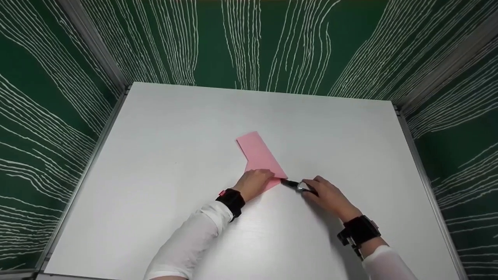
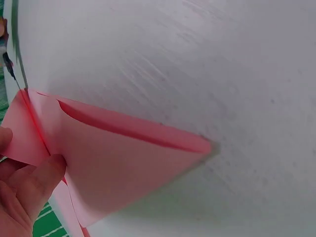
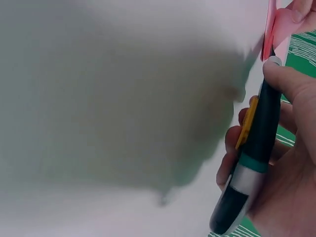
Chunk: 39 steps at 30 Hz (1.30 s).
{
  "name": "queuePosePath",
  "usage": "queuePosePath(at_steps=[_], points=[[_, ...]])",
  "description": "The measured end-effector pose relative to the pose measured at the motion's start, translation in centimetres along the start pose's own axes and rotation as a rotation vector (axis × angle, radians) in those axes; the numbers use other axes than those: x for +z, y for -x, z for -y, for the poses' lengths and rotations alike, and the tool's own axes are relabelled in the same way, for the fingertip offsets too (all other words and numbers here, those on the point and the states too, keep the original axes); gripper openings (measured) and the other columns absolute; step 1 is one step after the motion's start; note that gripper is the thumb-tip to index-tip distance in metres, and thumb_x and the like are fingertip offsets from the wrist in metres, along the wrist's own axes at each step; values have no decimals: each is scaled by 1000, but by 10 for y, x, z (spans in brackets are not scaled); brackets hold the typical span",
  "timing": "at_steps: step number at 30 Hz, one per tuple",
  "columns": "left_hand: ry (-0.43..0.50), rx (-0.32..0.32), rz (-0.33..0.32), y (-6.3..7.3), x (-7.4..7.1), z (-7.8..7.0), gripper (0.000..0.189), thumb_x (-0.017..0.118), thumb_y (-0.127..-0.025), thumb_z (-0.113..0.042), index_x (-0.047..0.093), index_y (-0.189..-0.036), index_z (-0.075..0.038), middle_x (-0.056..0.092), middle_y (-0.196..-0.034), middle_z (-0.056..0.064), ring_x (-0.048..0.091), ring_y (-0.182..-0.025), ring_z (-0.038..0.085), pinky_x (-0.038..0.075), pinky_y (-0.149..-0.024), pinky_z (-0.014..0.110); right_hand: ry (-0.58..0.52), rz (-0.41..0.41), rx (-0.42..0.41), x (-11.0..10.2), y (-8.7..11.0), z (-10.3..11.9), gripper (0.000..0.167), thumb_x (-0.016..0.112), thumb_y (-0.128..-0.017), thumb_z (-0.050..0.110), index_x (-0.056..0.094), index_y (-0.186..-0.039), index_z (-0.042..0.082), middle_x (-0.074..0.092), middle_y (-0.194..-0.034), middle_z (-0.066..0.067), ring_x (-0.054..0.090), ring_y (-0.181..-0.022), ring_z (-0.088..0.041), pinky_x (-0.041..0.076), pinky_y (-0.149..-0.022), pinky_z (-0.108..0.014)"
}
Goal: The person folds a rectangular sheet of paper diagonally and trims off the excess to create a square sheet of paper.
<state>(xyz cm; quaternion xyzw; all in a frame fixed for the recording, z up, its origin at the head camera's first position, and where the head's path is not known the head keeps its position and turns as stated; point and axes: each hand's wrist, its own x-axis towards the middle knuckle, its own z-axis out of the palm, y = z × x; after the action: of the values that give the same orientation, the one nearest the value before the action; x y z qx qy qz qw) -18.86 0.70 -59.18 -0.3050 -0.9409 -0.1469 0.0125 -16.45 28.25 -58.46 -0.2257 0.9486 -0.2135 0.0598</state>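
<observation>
A folded sheet of pink paper [image 1: 258, 151] lies on the white table, one side bulging up as an open fold in the left wrist view. My left hand [image 1: 255, 182] holds it near its lower end, the thumb [image 2: 52, 168] and a finger on the paper around a crease. In my right hand [image 1: 327, 194] is a knife [image 3: 259, 128] with a black, green and silver handle and a yellow lever along one side. Its thin tip meets the paper at the crease's near corner, and how far it goes in is hidden.
The white tabletop [image 1: 175, 128] surrounds the paper. Green panels [image 1: 210, 42] with white wavy lines rise behind and at both sides, joined by grey metal posts [image 1: 89, 42].
</observation>
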Motion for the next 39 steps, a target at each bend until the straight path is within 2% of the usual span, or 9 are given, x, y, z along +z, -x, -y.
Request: queuePosePath(at_steps=[5,8,15,18,20,25,29,33,39], points=[[-11,-10,29,1,-1,1,22,60,-99,-14,75,-114,-21,73,-99,-5,71,-92,11,58,-74,25,7,2,46,5,1,1,44,67,-96,27,62,-131,2,59,-95,-9,47,-75,-14,43,-68,-31],[-31,8,40,1,-1,2,21,58,-100,-17,75,-112,-22,73,-99,-5,71,-89,11,58,-71,26,28,-9,57,8,2,1,44,67,-96,25,61,-133,1,59,-96,-12,48,-74,-15,44,-66,-33],[-192,43,27,0,-1,-3,24,59,-100,-36,76,-94,-20,72,-93,-5,70,-80,11,56,-64,28,172,-95,-25,14,2,0,44,70,-94,20,61,-132,-1,57,-90,-15,51,-75,-22,46,-60,-37],[-267,41,8,-2,1,-7,18,64,-97,-35,72,-99,-19,72,-93,-3,69,-86,14,55,-68,28,228,-127,-53,16,2,-2,44,71,-93,19,62,-132,0,58,-89,-15,53,-78,-26,47,-62,-39],[-293,33,4,-2,3,-8,20,65,-96,-33,69,-111,-21,70,-99,-1,66,-92,16,54,-73,29,242,-133,-58,17,1,-3,44,71,-93,18,61,-132,0,58,-90,-16,54,-79,-27,48,-62,-40],[-245,8,50,1,10,-6,43,61,-100,-33,55,-142,-31,59,-130,3,55,-120,20,49,-97,34,243,-140,-39,18,1,-7,45,72,-92,17,61,-133,1,58,-93,-17,56,-84,-32,49,-64,-44],[-196,-5,136,4,11,-3,47,52,-104,-35,45,-150,-34,42,-156,6,40,-144,26,42,-112,42,237,-139,-22,19,2,-9,46,70,-94,19,59,-135,2,57,-96,-17,55,-86,-32,49,-66,-45],[-170,-6,191,5,9,-1,48,46,-106,-37,39,-154,-34,32,-164,7,29,-153,28,35,-120,45,224,-151,-31,21,3,-10,46,69,-95,18,58,-137,2,56,-101,-17,53,-88,-31,47,-68,-43],[-116,2,231,6,9,3,49,41,-107,-37,35,-156,-33,27,-166,7,23,-155,28,26,-125,46,196,-177,-64,22,1,-14,46,69,-94,15,58,-138,3,55,-104,-17,51,-90,-30,43,-71,-41]])
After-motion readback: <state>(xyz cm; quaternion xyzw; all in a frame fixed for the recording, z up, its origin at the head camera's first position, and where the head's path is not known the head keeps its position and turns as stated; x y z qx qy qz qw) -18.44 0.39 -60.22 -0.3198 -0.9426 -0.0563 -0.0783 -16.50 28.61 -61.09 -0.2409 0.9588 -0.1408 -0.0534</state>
